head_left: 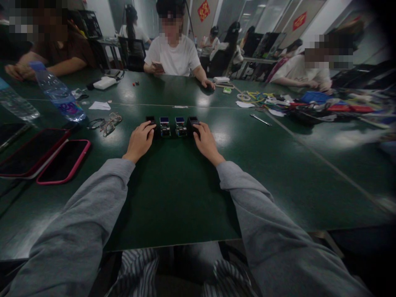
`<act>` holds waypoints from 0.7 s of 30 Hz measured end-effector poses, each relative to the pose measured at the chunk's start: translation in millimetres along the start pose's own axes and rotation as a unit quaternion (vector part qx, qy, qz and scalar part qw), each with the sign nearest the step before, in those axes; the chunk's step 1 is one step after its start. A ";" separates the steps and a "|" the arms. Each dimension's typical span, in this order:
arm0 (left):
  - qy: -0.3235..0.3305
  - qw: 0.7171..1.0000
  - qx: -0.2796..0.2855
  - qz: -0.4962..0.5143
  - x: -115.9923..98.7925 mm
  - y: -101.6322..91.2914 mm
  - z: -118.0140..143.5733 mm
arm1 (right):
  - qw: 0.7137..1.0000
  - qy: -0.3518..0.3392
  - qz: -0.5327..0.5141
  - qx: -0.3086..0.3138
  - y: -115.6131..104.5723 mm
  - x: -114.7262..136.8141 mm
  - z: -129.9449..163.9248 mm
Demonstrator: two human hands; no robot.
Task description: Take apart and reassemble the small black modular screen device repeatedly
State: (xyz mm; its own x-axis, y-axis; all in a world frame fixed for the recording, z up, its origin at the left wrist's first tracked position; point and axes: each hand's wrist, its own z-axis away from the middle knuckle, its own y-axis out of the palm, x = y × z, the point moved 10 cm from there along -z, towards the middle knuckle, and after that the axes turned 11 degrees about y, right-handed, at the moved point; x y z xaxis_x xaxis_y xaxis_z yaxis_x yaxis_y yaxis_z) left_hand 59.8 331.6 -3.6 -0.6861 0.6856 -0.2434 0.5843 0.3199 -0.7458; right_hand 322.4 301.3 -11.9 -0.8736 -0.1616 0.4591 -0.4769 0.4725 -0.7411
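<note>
Four-cornered black boxes stand at both ends of a short row on the green table. My left hand (141,141) grips the left black box (150,119), with its fingers over the top and side. My right hand (206,142) holds the right black box (192,119) in the same way, thumb on the near side. Between the boxes sit two small circuit boards, a left board (165,127) and a right board (180,127), each with a small blue screen at its far end. Both boards are apart from my fingers. The boxes' undersides are hidden.
At left are a pink-edged phone (64,161), a red-edged tablet (32,150), eyeglasses (110,123) and a water bottle (58,93). A wrench (260,120) lies right, before a heap of cables (312,105). Across the table, a person (175,53) holds a phone; others sit at both sides.
</note>
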 end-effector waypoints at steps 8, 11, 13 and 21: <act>-0.004 1.000 0.003 -0.014 1.7 1.0 -0.3 | 1.000 0.001 0.002 -0.005 0.7 -1.3 -0.8; -0.003 1.000 0.002 -0.016 0.8 0.2 -0.1 | 1.000 -0.001 0.004 -0.004 1.1 -2.0 -0.9; -0.003 1.000 0.001 -0.016 0.1 -0.3 0.1 | 1.000 -0.003 0.007 -0.005 0.6 -1.8 -0.8; -0.007 1.000 0.006 -0.014 1.0 0.8 0.4 | 1.000 0.017 0.006 -0.009 -3.0 -2.7 -0.5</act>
State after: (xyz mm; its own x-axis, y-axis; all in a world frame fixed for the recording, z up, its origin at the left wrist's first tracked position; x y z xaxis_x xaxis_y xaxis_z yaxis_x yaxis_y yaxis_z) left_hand 59.4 332.3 -4.7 -0.7079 0.6677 -0.2304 0.5598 0.3314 -0.7595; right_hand 326.3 300.7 -10.6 -0.8748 -0.1260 0.4677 -0.4648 0.4903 -0.7373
